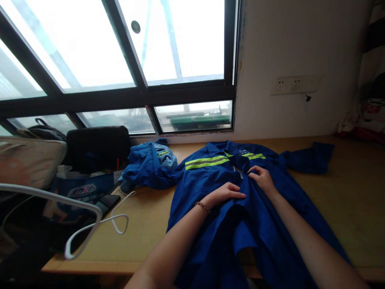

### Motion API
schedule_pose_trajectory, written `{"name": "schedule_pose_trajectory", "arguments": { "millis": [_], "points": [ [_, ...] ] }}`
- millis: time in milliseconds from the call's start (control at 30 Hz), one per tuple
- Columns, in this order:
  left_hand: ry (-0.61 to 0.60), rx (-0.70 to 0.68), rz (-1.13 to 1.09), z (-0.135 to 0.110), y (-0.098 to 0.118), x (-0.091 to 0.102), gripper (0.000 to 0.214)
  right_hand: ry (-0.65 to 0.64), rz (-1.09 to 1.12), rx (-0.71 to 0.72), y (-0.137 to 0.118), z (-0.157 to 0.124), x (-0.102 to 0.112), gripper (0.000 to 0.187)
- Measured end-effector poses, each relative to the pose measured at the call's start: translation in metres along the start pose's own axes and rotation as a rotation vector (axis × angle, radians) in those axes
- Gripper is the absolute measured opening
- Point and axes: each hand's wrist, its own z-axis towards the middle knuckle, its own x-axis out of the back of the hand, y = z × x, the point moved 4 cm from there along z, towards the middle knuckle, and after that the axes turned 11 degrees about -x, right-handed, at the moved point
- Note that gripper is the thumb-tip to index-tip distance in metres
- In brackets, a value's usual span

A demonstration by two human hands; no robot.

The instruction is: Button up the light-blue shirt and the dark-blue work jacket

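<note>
A blue work jacket (198,184) with yellow-green and grey reflective strips is spread out on the wooden table, its front parted and its lower end hanging over the near edge. My right hand (261,179) pinches the jacket's front edge just below the chest strip. Lower and to the left, my left hand (225,193) is closed on the other side of the front opening, fingers together; its thumb is mostly hidden. One sleeve (311,157) stretches out to the right, while the opposite sleeve runs toward a bundle of blue clothing (150,162).
On the left are a black case (98,148), a blue printed bag (81,192) and a dark phone-like object (110,200). A white cable (120,224) loops over the table's left part (135,241). Behind rise a window and a wall with a socket panel (296,84).
</note>
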Motion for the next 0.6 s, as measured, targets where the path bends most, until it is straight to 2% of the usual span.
{"name": "schedule_pose_trajectory", "arguments": {
  "millis": [133, 200, 267, 300, 367, 467, 533, 600],
  "points": [
    [0.058, 0.020, -0.093, 0.003, -0.003, 0.004, 0.037, 0.112, -0.194, 0.071, -0.014, -0.010, 0.001, 0.012],
    [0.128, 0.013, -0.134, 0.006, -0.007, 0.011, 0.037, 0.158, -0.344, 0.214, -0.031, -0.021, -0.002, 0.022],
    [0.204, -0.015, -0.176, 0.011, -0.010, 0.019, 0.036, 0.151, -0.462, 0.396, -0.050, -0.036, -0.010, 0.033],
    [0.231, -0.032, -0.199, 0.013, -0.012, 0.023, 0.034, 0.114, -0.492, 0.467, -0.057, -0.043, -0.015, 0.036],
    [0.261, -0.070, -0.236, 0.017, -0.016, 0.030, 0.031, -0.037, -0.495, 0.542, -0.066, -0.054, -0.027, 0.031],
    [0.249, -0.097, -0.235, 0.021, -0.020, 0.037, 0.025, -0.273, -0.466, 0.526, -0.065, -0.061, -0.042, 0.015],
    [0.231, -0.088, -0.229, 0.021, -0.021, 0.038, 0.022, -0.326, -0.459, 0.482, -0.060, -0.059, -0.046, 0.010],
    [0.210, -0.074, -0.238, 0.021, -0.021, 0.038, 0.021, -0.322, -0.435, 0.432, -0.056, -0.056, -0.044, 0.012]
  ]
}}
